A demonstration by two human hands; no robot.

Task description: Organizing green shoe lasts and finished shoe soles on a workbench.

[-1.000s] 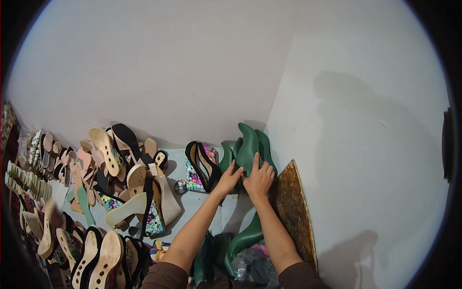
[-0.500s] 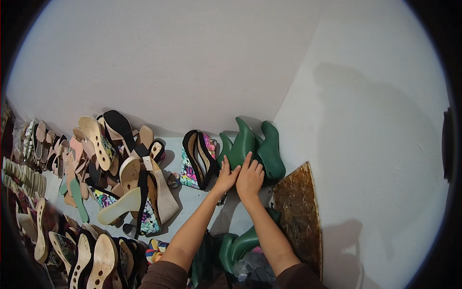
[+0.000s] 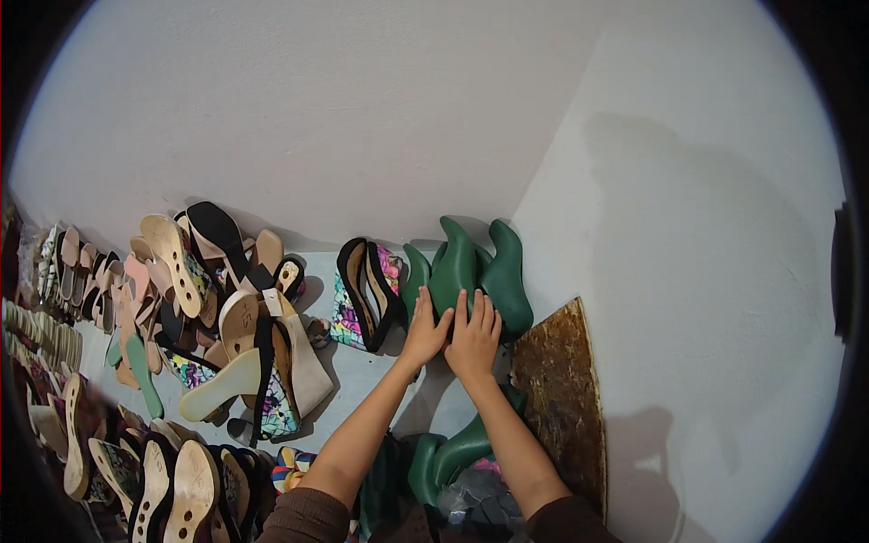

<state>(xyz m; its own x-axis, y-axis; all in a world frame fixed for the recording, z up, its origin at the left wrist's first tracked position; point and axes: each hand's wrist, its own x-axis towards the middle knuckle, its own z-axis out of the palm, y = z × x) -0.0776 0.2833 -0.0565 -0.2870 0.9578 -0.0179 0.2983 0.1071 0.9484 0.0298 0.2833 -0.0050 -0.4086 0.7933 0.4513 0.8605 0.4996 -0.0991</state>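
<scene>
Several glossy green shoe lasts stand bunched where the two walls meet. My left hand [image 3: 424, 337] lies against the near side of the bunch, fingers stretched up by the left last [image 3: 416, 271]. Right beside it, my right hand [image 3: 472, 342] rests with straight fingers on the lower part of the middle last [image 3: 454, 262]. Another last [image 3: 507, 285] leans at the right, close to those fingertips. The thumbs nearly meet. To the left of my hands stands a pair of floral wedge soles with black edging [image 3: 367, 299].
A heap of sandals, soles and wedges [image 3: 231, 317] spreads over the pale surface at left, with wooden soles [image 3: 195, 484] nearer me. A brown, worn board [image 3: 559, 398] leans by the right wall. More green lasts [image 3: 462, 452] and a clear plastic bag [image 3: 480, 498] lie beneath my right forearm.
My right hand's bent fingers have straightened and now lie flat on the middle last. My left fingers have come closer together. The whole view has shifted slightly.
</scene>
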